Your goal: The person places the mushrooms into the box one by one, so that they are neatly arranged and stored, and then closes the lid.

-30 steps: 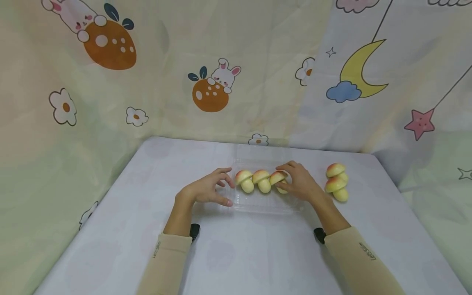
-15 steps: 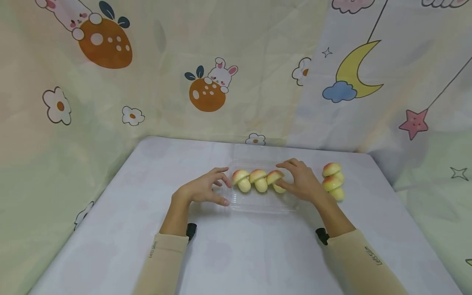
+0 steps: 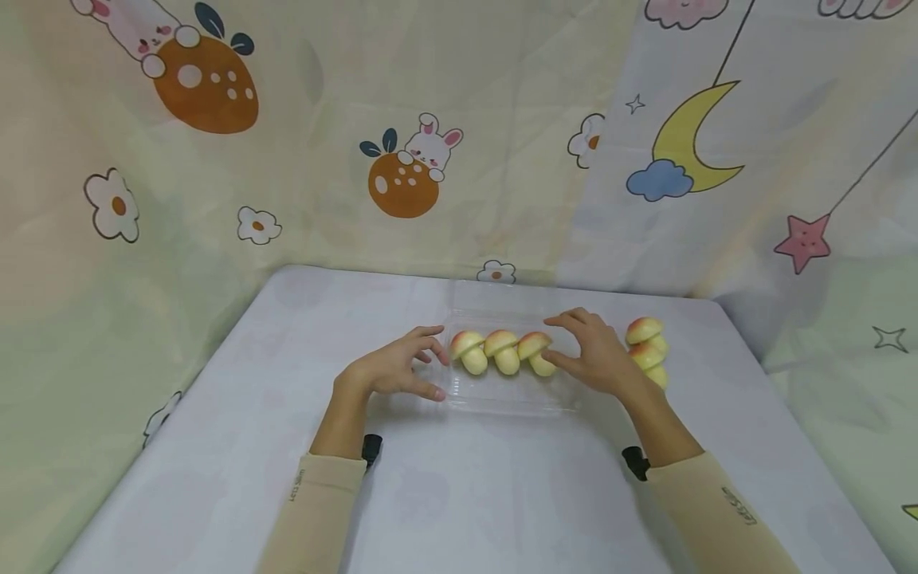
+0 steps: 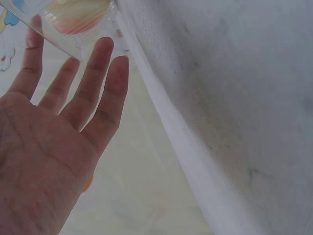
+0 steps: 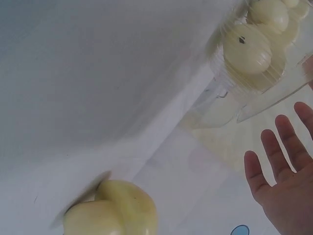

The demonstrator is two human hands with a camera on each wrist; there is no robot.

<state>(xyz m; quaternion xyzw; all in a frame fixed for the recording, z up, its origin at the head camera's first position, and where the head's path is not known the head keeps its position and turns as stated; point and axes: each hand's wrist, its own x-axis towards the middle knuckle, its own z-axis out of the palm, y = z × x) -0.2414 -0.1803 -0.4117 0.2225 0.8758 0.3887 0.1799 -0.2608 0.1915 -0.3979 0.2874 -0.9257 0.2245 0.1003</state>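
Three pale yellow toy mushrooms with reddish caps, a left one, a middle one and a right one, lie in a row in a clear plastic box. At the box's left side is my left hand, its fingers spread; in the left wrist view the fingertips are at the clear wall. My right hand hovers over the box's right end with fingers apart, holding nothing. Its thumb is close to the right mushroom; whether they touch I cannot tell.
Two more mushrooms, a back one and a front one, lie on the white-covered table right of the box, partly behind my right hand. The box's clear lid stands raised at the back. A patterned curtain hangs behind.
My right hand has let go of the right mushroom and drawn back slightly to the right, fingers spreading. The left hand stays at the box's left side. The head view has shifted slightly.
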